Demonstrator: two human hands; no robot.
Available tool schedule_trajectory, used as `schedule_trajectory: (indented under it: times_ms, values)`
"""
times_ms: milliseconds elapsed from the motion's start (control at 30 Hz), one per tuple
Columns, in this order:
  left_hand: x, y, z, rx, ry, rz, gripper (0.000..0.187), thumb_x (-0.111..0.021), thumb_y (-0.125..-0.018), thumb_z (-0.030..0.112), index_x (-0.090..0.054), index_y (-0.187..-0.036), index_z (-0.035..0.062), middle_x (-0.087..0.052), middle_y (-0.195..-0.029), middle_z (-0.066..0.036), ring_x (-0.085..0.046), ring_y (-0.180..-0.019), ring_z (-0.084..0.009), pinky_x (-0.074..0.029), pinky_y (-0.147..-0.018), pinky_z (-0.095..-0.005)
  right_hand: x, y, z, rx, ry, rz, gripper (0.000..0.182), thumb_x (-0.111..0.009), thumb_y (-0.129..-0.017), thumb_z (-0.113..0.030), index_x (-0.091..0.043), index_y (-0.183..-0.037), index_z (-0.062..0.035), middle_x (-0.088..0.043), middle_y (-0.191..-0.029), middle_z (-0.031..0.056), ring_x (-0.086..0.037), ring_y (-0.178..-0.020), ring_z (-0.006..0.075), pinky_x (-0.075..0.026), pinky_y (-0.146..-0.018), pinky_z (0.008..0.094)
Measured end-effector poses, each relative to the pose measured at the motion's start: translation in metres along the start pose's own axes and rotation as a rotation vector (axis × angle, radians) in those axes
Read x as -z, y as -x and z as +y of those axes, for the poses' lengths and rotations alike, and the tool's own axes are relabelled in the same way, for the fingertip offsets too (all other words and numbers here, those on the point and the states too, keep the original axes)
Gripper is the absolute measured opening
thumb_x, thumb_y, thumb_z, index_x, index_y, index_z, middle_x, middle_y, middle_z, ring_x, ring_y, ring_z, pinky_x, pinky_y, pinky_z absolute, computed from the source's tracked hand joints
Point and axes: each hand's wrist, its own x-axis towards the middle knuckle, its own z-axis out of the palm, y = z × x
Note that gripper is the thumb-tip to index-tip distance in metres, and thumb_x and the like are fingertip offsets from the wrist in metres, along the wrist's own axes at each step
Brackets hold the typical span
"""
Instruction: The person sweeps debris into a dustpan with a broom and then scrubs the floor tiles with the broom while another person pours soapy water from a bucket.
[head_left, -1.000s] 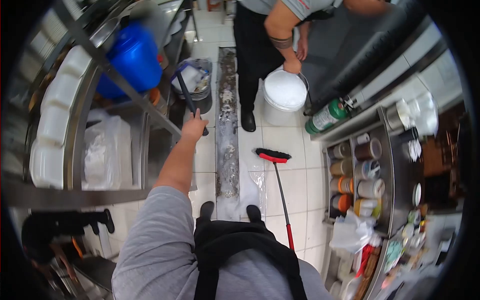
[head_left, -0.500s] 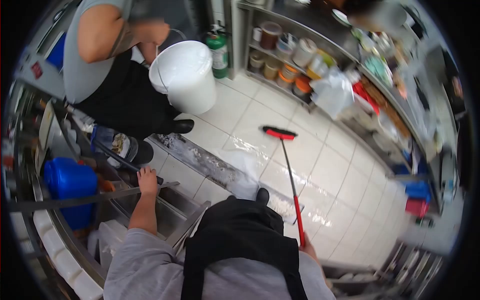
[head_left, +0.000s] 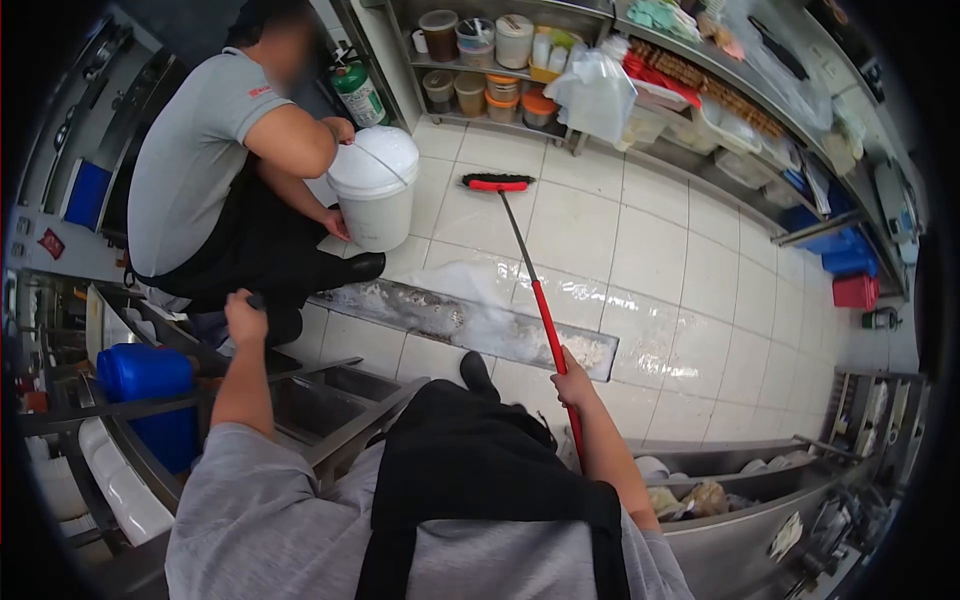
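Toward the far edge of the floor reaches my broom, probably light and stiff-poled, best held by the red grip my right hand wraps, my left hand closed round a dark handle.

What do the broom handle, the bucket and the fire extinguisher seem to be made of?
Broom handle: probably coated metal, slim, smooth red and grey.
Bucket: likely white plastic, smooth, thick-rimmed.
Fire extinguisher: probably painted metal, glossy green.
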Motion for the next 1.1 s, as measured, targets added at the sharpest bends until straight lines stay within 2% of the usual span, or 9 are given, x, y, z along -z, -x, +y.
schedule_trajectory:
  times_ms: [133, 300, 533, 767, 933, 967, 1000, 1067, 1100]
  values:
    - [0.012, -0.069, -0.062, 0.185, 0.173, 0.124, 0.027, -0.057, -0.074, 0.007, -0.063, -0.101, 0.0059, -0.064, -0.098, -0.021, -0.060, -0.094, -0.0407, -0.047, -0.084, -0.0464, -0.005, 0.042, 0.070, 0.000, -0.040, 0.010, 0.077, -0.056, -0.080, -0.005, -0.023, -0.147, -0.0212, -0.059, -0.071, 0.0144, -0.054, -0.045, 0.0214, -0.046, -0.041, 0.0357]
    - [0.022, -0.097, -0.125, 0.354, 0.157, 0.334, 0.033, -0.058, -0.075, 0.014, -0.061, -0.107, 0.0065, -0.065, -0.102, -0.022, -0.060, -0.099, -0.0396, -0.046, -0.088, -0.0444, -0.026, 0.113, 0.139, 0.014, 0.048, 0.034, 0.080, -0.057, -0.078, -0.004, -0.021, -0.148, -0.0220, -0.060, -0.110, 0.0283, -0.059, -0.103, 0.0403, -0.047, -0.087, 0.0405]
    - [0.004, -0.084, -0.148, 0.780, 0.508, 0.212, 0.034, -0.060, -0.079, 0.018, -0.059, -0.111, 0.0075, -0.063, -0.110, -0.017, -0.061, -0.102, -0.0359, -0.047, -0.088, -0.0417, -0.048, 0.159, 0.196, 0.017, -0.078, 0.060, 0.075, -0.059, -0.082, -0.002, -0.025, -0.147, -0.0219, -0.058, -0.114, 0.0262, -0.060, -0.106, 0.0349, -0.044, -0.089, 0.0367]
    - [-0.025, -0.066, -0.121, 1.099, 0.932, 0.454, 0.060, -0.063, -0.075, 0.010, -0.039, -0.129, 0.0026, -0.055, -0.120, -0.023, -0.057, -0.108, -0.0395, -0.048, -0.092, -0.0439, -0.044, 0.155, 0.212, 0.170, -0.209, 0.127, 0.072, -0.058, -0.083, -0.002, -0.028, -0.146, -0.0185, -0.057, -0.120, 0.0243, -0.058, -0.109, 0.0326, -0.043, -0.090, 0.0338]
    - [-0.022, -0.006, -0.023, 1.097, 0.768, 0.438, 0.056, -0.060, -0.077, 0.007, -0.042, -0.129, 0.0035, -0.054, -0.123, -0.022, -0.056, -0.110, -0.0394, -0.047, -0.092, -0.0438, -0.017, 0.167, 0.180, -0.041, -0.333, 0.150, 0.073, -0.056, -0.079, -0.003, -0.029, -0.145, -0.0165, -0.053, -0.127, 0.0244, -0.057, -0.112, 0.0316, -0.043, -0.093, 0.0336]
    - [-0.064, -0.008, -0.040, 1.123, 0.895, 0.483, 0.055, -0.059, -0.077, 0.007, -0.042, -0.130, 0.0045, -0.053, -0.125, -0.022, -0.056, -0.111, -0.0388, -0.046, -0.093, -0.0439, -0.016, 0.150, 0.206, -0.035, -0.221, 0.156, 0.075, -0.058, -0.079, -0.005, -0.027, -0.146, -0.0162, -0.055, -0.123, 0.0258, -0.059, -0.108, 0.0325, -0.046, -0.090, 0.0355]
    - [-0.088, -0.009, -0.048, 1.146, 1.019, 0.524, 0.054, -0.058, -0.078, 0.006, -0.042, -0.130, 0.0054, -0.052, -0.127, -0.021, -0.056, -0.111, -0.0383, -0.046, -0.094, -0.0440, -0.005, 0.151, 0.208, 0.009, -0.063, 0.204, 0.071, -0.048, -0.083, -0.001, -0.022, -0.147, -0.0161, -0.065, -0.091, 0.0147, -0.058, -0.057, 0.0228, -0.050, -0.053, 0.0338]
    - [-0.100, 0.022, -0.009, 1.149, 1.067, 0.455, 0.055, -0.057, -0.079, 0.006, -0.042, -0.131, 0.0063, -0.054, -0.125, -0.021, -0.056, -0.111, -0.0377, -0.045, -0.095, -0.0444, 0.040, 0.163, 0.174, -0.205, 0.176, 0.175, 0.067, -0.048, -0.084, -0.012, -0.023, -0.146, -0.0154, -0.059, -0.114, 0.0282, -0.061, -0.101, 0.0384, -0.048, -0.088, 0.0431]
    - [-0.102, 0.045, 0.019, 1.159, 1.112, 0.400, 0.056, -0.056, -0.079, 0.006, -0.042, -0.133, 0.0071, -0.055, -0.123, -0.022, -0.056, -0.111, -0.0370, -0.044, -0.096, -0.0448, 0.067, 0.174, 0.152, -0.298, 0.305, 0.169, 0.064, -0.045, -0.085, -0.012, -0.024, -0.146, -0.0162, -0.060, -0.112, 0.0279, -0.061, -0.101, 0.0389, -0.048, -0.088, 0.0452]
